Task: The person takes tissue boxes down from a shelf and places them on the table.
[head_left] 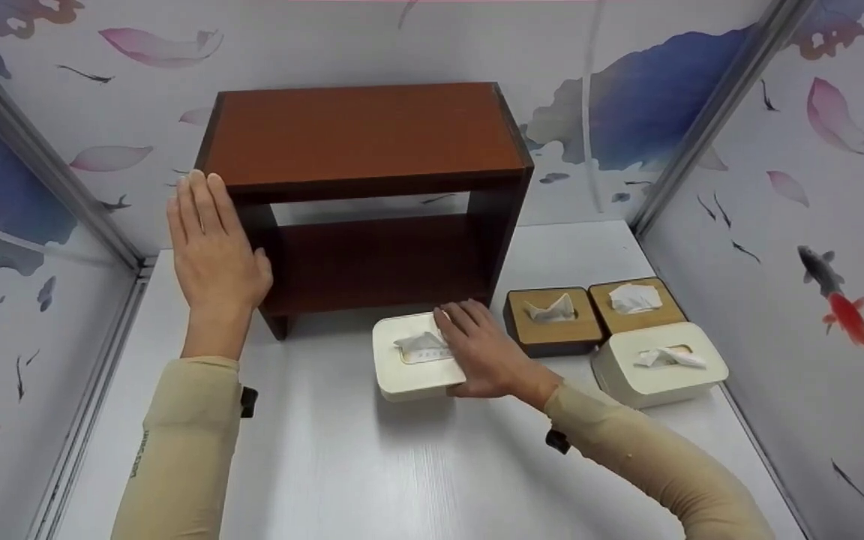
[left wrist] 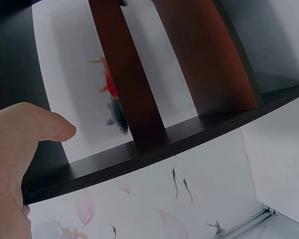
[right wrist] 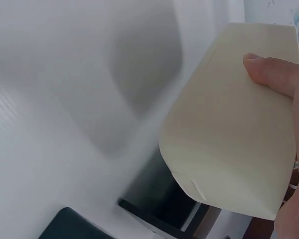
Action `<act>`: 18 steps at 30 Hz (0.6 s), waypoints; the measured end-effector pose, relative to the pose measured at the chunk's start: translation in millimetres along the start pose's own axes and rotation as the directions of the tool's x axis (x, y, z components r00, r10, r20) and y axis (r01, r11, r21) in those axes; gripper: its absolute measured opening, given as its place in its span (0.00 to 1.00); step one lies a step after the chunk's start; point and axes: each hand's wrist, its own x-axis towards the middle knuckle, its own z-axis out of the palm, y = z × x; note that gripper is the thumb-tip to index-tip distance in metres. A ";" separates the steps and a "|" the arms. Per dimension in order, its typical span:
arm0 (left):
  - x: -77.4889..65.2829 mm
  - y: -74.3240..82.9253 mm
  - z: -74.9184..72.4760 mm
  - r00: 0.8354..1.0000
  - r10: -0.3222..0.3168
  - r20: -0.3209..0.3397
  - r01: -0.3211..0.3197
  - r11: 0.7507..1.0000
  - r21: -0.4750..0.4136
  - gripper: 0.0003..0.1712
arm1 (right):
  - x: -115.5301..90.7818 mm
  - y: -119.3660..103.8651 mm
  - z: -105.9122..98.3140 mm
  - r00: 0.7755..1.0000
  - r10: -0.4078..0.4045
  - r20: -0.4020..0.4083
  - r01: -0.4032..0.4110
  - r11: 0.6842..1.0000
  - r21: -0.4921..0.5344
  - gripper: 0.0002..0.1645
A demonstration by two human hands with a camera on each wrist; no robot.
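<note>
My right hand (head_left: 488, 352) grips a white tissue box (head_left: 394, 379) by its right end, thumb on the near side and fingers over the far edge. A tissue pokes out of its top slot. In the right wrist view the thumb presses the box's pale side (right wrist: 229, 119), and a shadow falls on the table apart from it. My left hand (head_left: 214, 259) lies with straight fingers along the left side of a reddish-brown wooden shelf (head_left: 364, 135). In the left wrist view the thumb (left wrist: 57, 127) reaches past the edge of the dark side panel (left wrist: 114, 167).
Right of the shelf stand two wood-topped tissue boxes (head_left: 552, 330) (head_left: 668, 304) side by side. Another white tissue box (head_left: 657, 386) sits just in front of them. Printed wall panels (head_left: 814, 225) enclose the white table (head_left: 327, 465) at the back and both sides.
</note>
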 end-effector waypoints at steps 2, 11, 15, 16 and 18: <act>-0.1 -0.3 0.1 1.000 -0.001 0.005 0.001 1.000 -0.002 0.61 | -5.6 0.5 1.3 1.000 0.009 0.000 -0.009 1.000 0.020 0.74; 0.0 0.2 -1.3 1.000 0.003 0.021 -0.003 1.000 0.008 0.62 | -31.4 7.5 10.4 0.999 0.035 -0.003 -0.035 0.997 0.066 0.74; -0.1 -0.1 -1.2 1.000 0.005 0.014 -0.005 1.000 0.000 0.62 | -44.4 11.8 15.6 0.999 0.033 -0.028 -0.031 0.997 0.071 0.72; -0.2 -0.1 -1.2 1.000 0.005 0.012 -0.005 1.000 -0.001 0.62 | -47.5 13.1 16.4 0.999 0.033 -0.031 -0.031 0.997 0.070 0.72; -0.4 -0.5 -1.1 1.000 0.004 0.008 -0.004 1.000 -0.002 0.61 | -53.6 15.7 18.0 0.999 0.035 -0.033 -0.033 0.997 0.076 0.71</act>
